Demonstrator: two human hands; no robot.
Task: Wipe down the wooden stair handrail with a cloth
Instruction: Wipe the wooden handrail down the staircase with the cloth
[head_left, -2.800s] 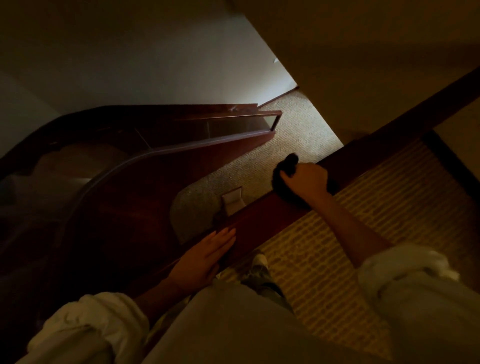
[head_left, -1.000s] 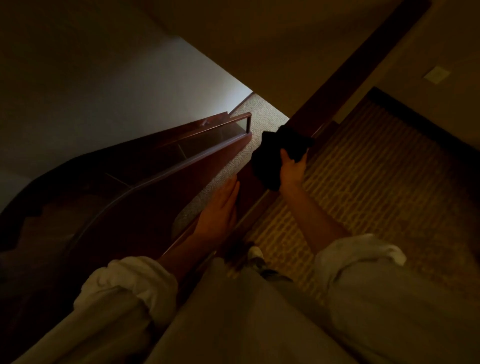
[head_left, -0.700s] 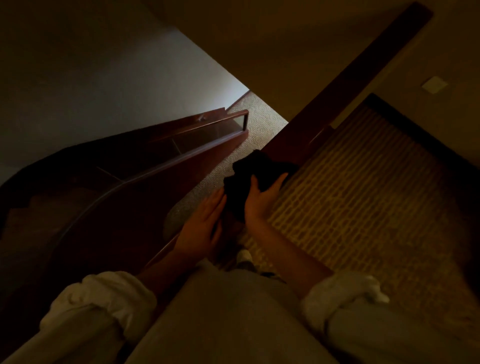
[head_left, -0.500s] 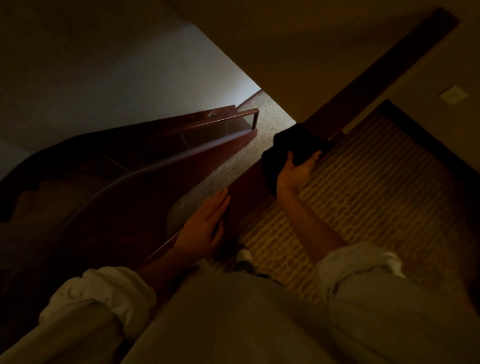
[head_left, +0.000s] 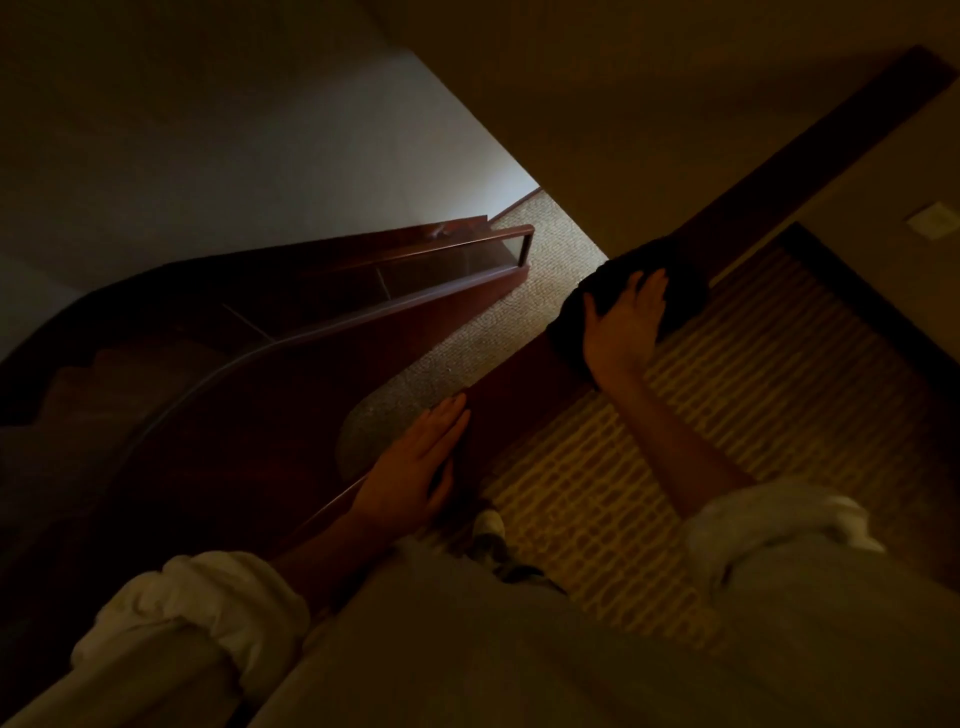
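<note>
A dark wooden handrail runs diagonally from lower left to upper right in dim light. A dark cloth lies over the rail near the middle right. My right hand presses flat on the cloth with fingers spread and fairly straight. My left hand rests flat on the rail lower down, fingers straight and pointing along it. Part of the cloth is hidden under my right hand.
A curved stairwell with a second dark rail and glass panel drops away at the left. Patterned carpet covers the landing at the right. A shoe shows below the rail. A pale wall stands behind.
My right hand has slid the cloth up the rail, away from me, after pulling it back close to the left hand. The left hand stays flat on the rail.
</note>
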